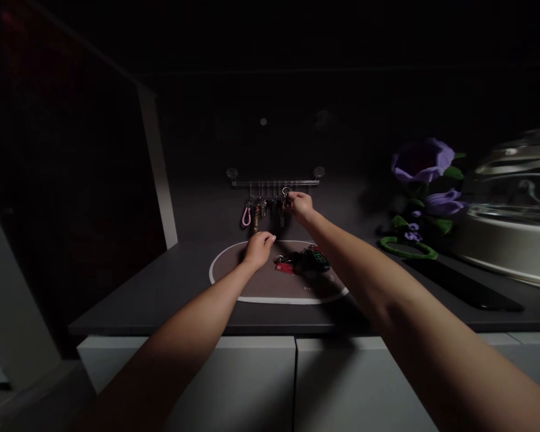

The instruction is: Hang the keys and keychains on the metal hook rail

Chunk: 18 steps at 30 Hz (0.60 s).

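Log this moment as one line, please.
right hand: on keys at hook rail | left hand: over mat, grip unclear | on mat: red tag, dark fob

Room left of hanging keys (pixel 263 207); flowers (pixel 425 172) (purple) obstruct right.

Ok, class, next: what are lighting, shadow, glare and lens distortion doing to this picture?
Head view: dim overall, the back wall nearly black; head view: a dark shadow crosses the cabinet doors; head view: pale reflections streak the clear dome; head view: the right forearm looms toward the lower edge, apparently wide-angle stretch; head view: the hanging keys are too dark to separate clearly.
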Each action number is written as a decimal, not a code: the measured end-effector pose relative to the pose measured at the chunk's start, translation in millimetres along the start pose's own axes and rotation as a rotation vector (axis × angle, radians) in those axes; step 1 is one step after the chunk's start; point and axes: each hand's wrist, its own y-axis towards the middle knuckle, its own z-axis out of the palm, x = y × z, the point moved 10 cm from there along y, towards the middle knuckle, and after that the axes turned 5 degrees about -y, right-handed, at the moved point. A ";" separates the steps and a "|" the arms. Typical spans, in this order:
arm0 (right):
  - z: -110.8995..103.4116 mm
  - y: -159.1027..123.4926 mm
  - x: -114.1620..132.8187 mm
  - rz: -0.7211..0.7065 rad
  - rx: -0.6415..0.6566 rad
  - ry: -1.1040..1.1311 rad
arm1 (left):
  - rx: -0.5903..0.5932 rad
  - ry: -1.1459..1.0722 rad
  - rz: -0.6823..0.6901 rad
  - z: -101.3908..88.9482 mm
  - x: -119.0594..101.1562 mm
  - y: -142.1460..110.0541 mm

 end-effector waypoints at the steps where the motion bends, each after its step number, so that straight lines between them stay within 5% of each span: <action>1: -0.1 1.4 -1.4 0.004 -0.010 0.007 | 0.002 0.002 0.002 0.6 0.2 0.0; 18: -8.9 14.4 -27.9 0.033 -0.021 0.003 | 0.023 -0.012 -0.023 2.9 1.8 0.5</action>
